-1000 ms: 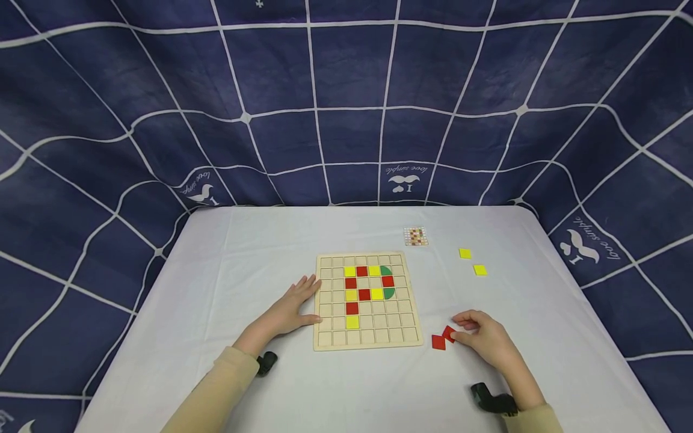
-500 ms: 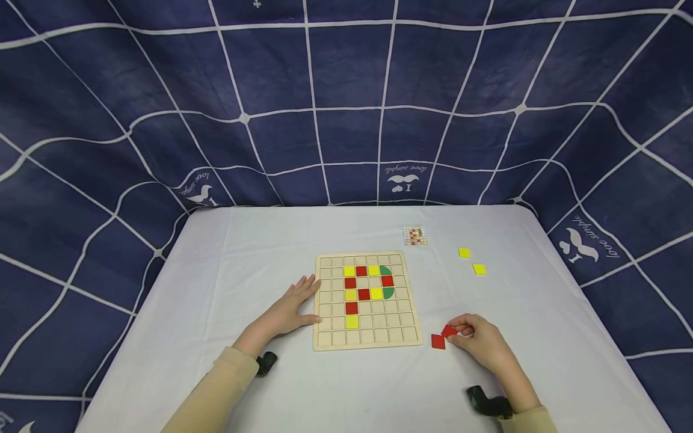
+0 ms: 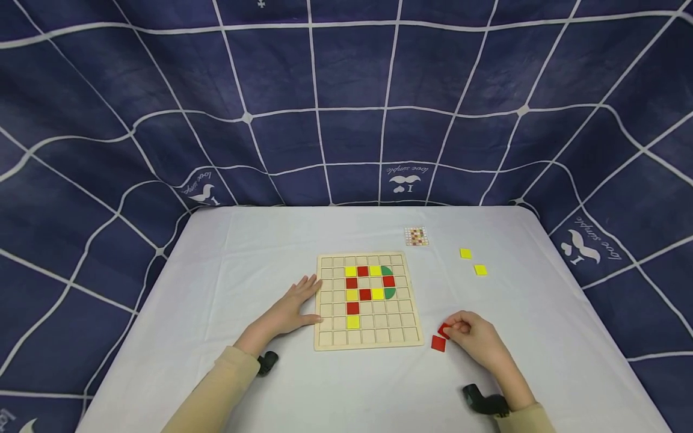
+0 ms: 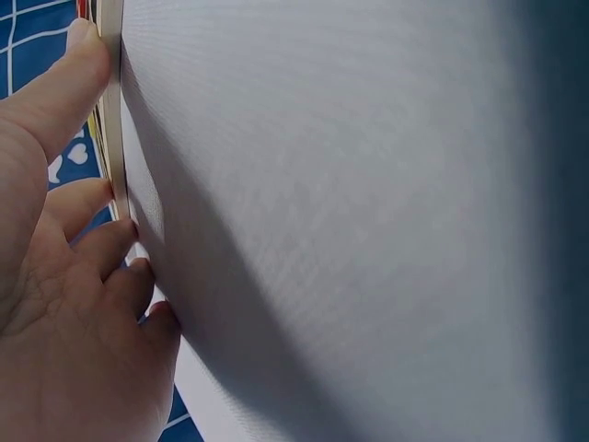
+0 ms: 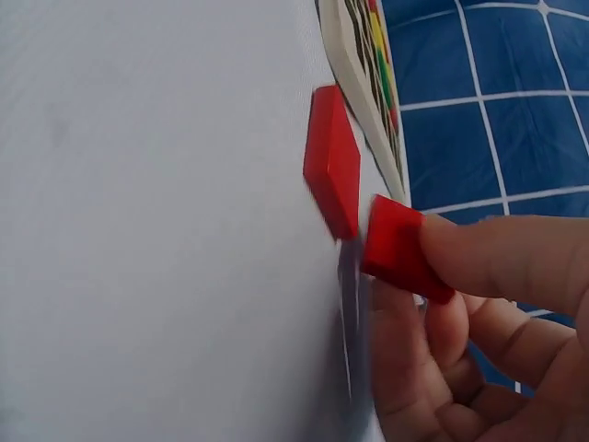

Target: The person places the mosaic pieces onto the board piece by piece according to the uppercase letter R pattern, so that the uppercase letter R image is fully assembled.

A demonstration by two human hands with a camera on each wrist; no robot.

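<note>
A wooden grid board (image 3: 330, 337) lies mid-table, with red and yellow square tiles and green rounded tiles in its cells. My left hand (image 3: 289, 310) rests at the board's left edge, fingers spread. Thumb and fingertips meet the board's side in the left wrist view. Beyond the board's lower right corner, my right hand (image 3: 479, 340) pinches a red square tile (image 5: 396, 249) between thumb and fingers. The right wrist view shows that tile tilted, lifted off the cloth. Close by, a second red tile (image 3: 438, 343) lies flat on the table.
Two yellow tiles (image 3: 465, 254) lie on the cloth at the back right. A small printed pattern card (image 3: 416, 236) is behind the board. White cloth covers the table (image 3: 260, 240), and a dark blue gridded curtain (image 3: 352, 138) hangs around its far sides.
My right hand has closed on the upper red tile and picked it up, shifting slightly left. The left hand keeps its place at the board's edge.
</note>
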